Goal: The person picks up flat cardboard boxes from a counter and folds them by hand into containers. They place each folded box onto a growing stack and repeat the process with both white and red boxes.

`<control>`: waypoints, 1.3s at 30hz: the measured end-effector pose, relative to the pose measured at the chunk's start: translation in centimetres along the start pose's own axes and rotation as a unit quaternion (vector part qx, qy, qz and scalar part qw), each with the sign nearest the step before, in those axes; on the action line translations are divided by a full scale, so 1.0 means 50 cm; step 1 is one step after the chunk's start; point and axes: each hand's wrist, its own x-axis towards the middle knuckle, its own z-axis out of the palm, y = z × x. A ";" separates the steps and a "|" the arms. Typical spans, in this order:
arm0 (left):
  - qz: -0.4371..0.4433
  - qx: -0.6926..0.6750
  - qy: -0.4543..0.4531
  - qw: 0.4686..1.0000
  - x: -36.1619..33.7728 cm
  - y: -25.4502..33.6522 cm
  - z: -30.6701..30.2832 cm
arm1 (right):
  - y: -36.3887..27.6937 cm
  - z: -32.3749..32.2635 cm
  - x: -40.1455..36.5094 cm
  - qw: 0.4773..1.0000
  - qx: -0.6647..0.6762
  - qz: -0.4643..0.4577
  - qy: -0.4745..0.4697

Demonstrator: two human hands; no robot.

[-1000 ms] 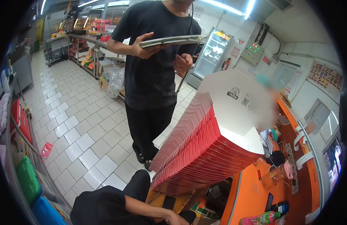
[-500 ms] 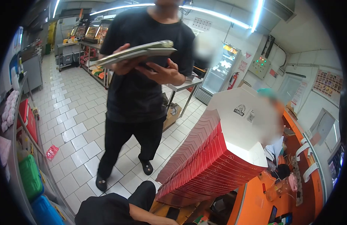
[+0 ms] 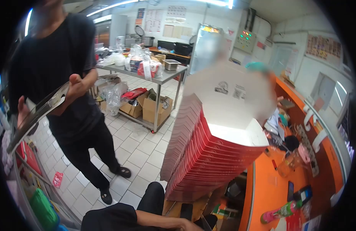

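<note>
My left forearm (image 3: 162, 220) crosses the bottom of the view from a black sleeve (image 3: 108, 217). Only the back edge of my left hand (image 3: 190, 226) shows at the bottom border, with its fingers cut off, so I cannot see what it touches. No part of my right hand appears. Nearest to my left hand is a tall, leaning stack of nested red cardboard food boxes (image 3: 214, 163), whose raised lids (image 3: 228, 90) are white inside with a printed logo. The stack stands on a wooden surface (image 3: 172, 208).
A person in black stands at left, holding a flat, thin bundle (image 3: 43, 111). Behind is a metal table (image 3: 162, 79) with bags and cardboard boxes (image 3: 151, 111) beneath. At right, an orange counter (image 3: 259, 200) holds a pink-green bottle (image 3: 280, 211), a clear jug (image 3: 291, 163) and phones.
My view has swung to the right. The other person now appears farther left, with the flat bundle lower and more steeply tilted. More of my left forearm shows; the box stack still stands.
</note>
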 end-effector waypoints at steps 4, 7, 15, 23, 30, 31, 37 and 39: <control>-0.013 0.054 0.036 0.998 0.008 -0.030 -0.018 | -0.076 0.013 0.006 0.976 0.011 -0.088 0.198; -0.006 -0.019 0.083 0.996 -0.039 -0.016 0.006 | -0.099 0.020 -0.006 0.950 0.075 -0.046 0.300; 0.272 -0.491 0.118 0.819 -0.043 -0.293 0.044 | -0.014 0.090 0.000 0.793 0.005 0.097 0.601; 0.150 -0.601 0.205 0.758 -0.064 -0.407 0.054 | 0.077 0.119 0.011 0.782 0.325 -0.008 0.531; -0.125 -0.484 0.273 0.822 -0.100 -0.366 0.015 | 0.037 0.114 0.054 0.870 0.036 -0.150 0.468; -0.148 -0.370 0.311 0.863 -0.104 -0.358 0.011 | 0.040 0.103 0.056 0.880 -0.097 -0.170 0.432; -0.027 0.233 0.602 0.764 -0.113 -0.161 0.024 | 0.023 0.049 0.048 0.943 -0.011 -0.066 0.327; 0.050 0.353 0.567 0.743 -0.111 -0.086 0.014 | 0.054 0.086 0.038 0.899 0.272 -0.053 0.338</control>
